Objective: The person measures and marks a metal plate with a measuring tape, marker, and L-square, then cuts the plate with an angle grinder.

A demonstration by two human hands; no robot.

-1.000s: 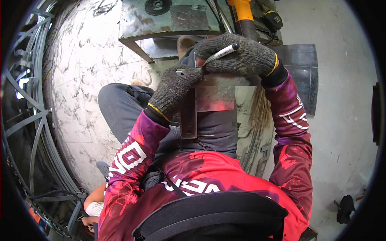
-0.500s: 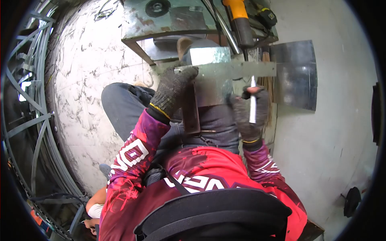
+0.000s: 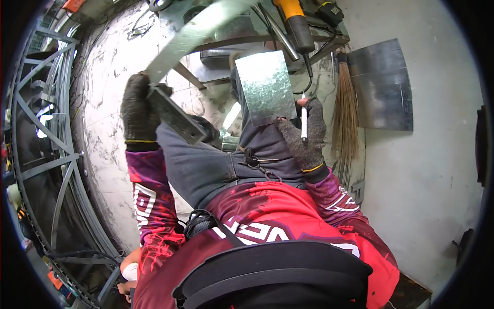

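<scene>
Left hand (image 3: 140,110), gloved: clenched around the metal square (image 3: 177,117) near its corner. Dark short arm slants down over the lap; bright long blade runs up and away, blurred. Right hand (image 3: 309,133): grasping a white marker (image 3: 304,121), tip upward. Its fingertips also meet the lower right edge of the shiny metal sheet (image 3: 265,85) (pinching it or merely steadying it, cannot tell). Sheet lies just beyond the right hand, tilted above the leg, well apart from the left hand.

Surroundings: keys (image 3: 251,158) hang at the waist, nearer the body than the sheet. Broom (image 3: 343,110) and dark panel (image 3: 383,85) stand right of the marker. Ahead, the table carries a yellow power tool (image 3: 292,19) and a tape measure (image 3: 329,14); the square's blade crosses in front of the table, partly hiding a black disc (image 3: 190,14).
</scene>
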